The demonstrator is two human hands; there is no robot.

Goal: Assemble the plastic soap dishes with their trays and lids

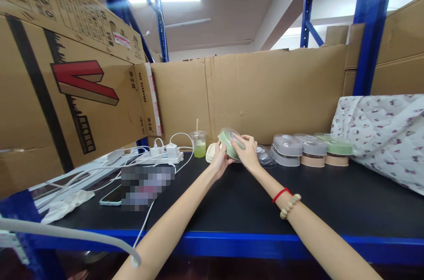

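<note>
Above a black shelf [245, 205], the left hand [219, 160] and right hand [247, 152], fingers half-curled, are gripping a green box [226, 137], not yet set down, while other boxes [287, 145] are already standing stacked rightward.

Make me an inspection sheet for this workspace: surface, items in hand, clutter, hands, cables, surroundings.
Surface: black shelf top, blue front edge.
Job's things: green container held up; stacked containers with clear lids at right.
Clutter: drink cup, phone, crumpled tissue.
Hands: left hand and right hand both grip the green container.
Cables: white cables tangled near the power strip.
Surroundings: cardboard panel behind, printed carton left, patterned cloth right.
</note>
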